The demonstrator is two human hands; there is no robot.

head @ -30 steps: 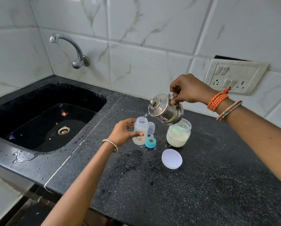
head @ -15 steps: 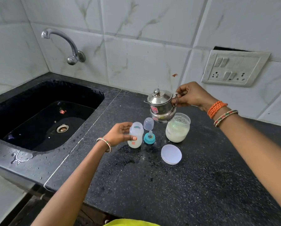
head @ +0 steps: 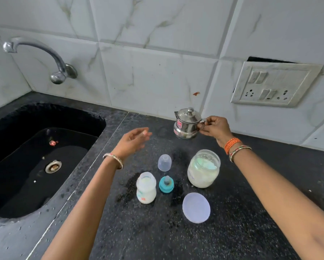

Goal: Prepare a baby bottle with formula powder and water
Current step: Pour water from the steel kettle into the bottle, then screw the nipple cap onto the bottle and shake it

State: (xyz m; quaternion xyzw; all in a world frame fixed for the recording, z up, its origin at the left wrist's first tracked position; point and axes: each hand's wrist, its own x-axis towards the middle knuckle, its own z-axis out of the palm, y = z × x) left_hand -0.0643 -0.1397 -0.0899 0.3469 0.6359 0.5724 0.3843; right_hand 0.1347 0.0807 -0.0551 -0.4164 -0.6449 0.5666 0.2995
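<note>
The small baby bottle (head: 146,188) stands open and upright on the black counter (head: 232,231), holding whitish liquid. Right of it lies the teal nipple ring (head: 166,184), with the clear cap (head: 164,162) behind it. An open jar of formula powder (head: 203,168) with a pale green scoop inside stands further right; its round white lid (head: 196,207) lies flat in front. My right hand (head: 213,128) grips the handle of a steel kettle (head: 186,123) resting upright near the wall. My left hand (head: 132,141) hovers open and blurred above the counter, behind the bottle.
A black sink (head: 35,162) with a drain fills the left side, under a steel tap (head: 44,59) on the tiled wall. A switch and socket plate (head: 274,85) sits on the wall at right. Water drops speckle the counter around the bottle.
My right hand levelled the kettle from pouring and carried it back to the wall. My left hand let go of the bottle and lifted away from it.
</note>
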